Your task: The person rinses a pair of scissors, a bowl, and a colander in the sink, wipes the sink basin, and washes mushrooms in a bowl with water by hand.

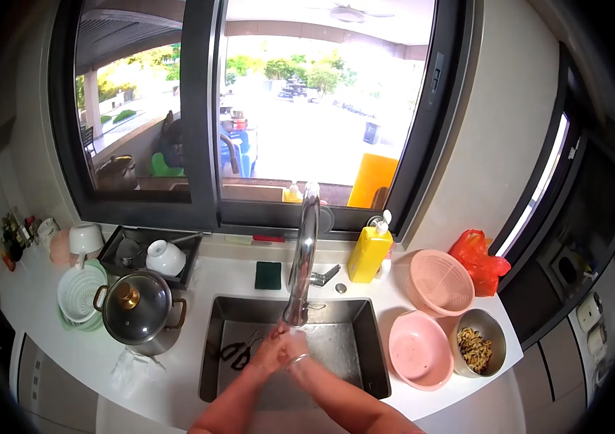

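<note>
Head camera view: left hand (270, 352) and right hand (294, 345) meet directly below the spout of the curved chrome faucet (302, 253), over the rectangular steel sink (344, 347) let into the white worktop (184, 376). Fingers bunched together, one hand against the other; blur hides their exact closure, and whether anything lies between them cannot be told. Silvery bracelet on the right wrist.

Sink: black-handled scissors (236, 355) on the floor, toward its left wall, beside the left hand.

Containers, left of sink: round pot with dark glass lid (134, 309), lid on, contents not discernible. Pale green strainer (78, 293) just beyond it, toward the worktop's left edge. Black rectangular tray (111, 254) near the back edge holds a white rounded vessel (166, 258), among other ware.

Containers, right of sink: shallow pink basin (420, 350), bare inside apart from a small mark. Round steel bowl (495, 336) near the worktop's front right corner, partly filled with brownish food pieces (474, 350). Pink perforated basket (440, 281) behind the basin, nothing seen inside.
</note>
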### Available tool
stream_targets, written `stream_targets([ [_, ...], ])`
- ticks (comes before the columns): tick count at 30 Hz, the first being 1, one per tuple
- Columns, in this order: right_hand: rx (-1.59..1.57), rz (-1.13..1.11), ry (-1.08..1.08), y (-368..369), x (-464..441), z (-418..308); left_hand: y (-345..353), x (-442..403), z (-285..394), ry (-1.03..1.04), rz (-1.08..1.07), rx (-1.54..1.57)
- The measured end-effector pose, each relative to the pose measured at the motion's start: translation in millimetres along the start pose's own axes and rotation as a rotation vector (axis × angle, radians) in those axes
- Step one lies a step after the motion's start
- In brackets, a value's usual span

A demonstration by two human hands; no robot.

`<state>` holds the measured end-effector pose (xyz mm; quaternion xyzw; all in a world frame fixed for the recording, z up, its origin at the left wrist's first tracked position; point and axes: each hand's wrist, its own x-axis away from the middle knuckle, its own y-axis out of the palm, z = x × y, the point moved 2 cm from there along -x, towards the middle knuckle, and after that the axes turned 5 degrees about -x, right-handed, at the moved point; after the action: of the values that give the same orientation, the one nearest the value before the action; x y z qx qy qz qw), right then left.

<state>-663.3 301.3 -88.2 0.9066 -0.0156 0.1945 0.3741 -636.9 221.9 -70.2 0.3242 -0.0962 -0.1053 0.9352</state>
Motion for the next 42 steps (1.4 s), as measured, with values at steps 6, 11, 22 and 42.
stream_targets([
  [6, 1.030, 0.200, -0.497, 14.1, 13.6, -25.1, 5.8, -14.9, -8.2, -0.048, 0.403, -0.142],
  [11, 1.270, 0.047, -0.674, -11.8, -2.8, -14.9, -10.0, -30.2, -23.6, -0.045, 0.525, -0.847],
  [22, 0.202, -0.023, 0.138, -1.9, 18.5, -6.2, -11.8, -42.1, -28.7, -0.183, 0.479, -0.235],
  [42, 0.026, 0.069, 0.078, -13.9, 16.5, -51.6, 55.7, -3.6, -26.9, 0.270, 0.353, -1.340],
])
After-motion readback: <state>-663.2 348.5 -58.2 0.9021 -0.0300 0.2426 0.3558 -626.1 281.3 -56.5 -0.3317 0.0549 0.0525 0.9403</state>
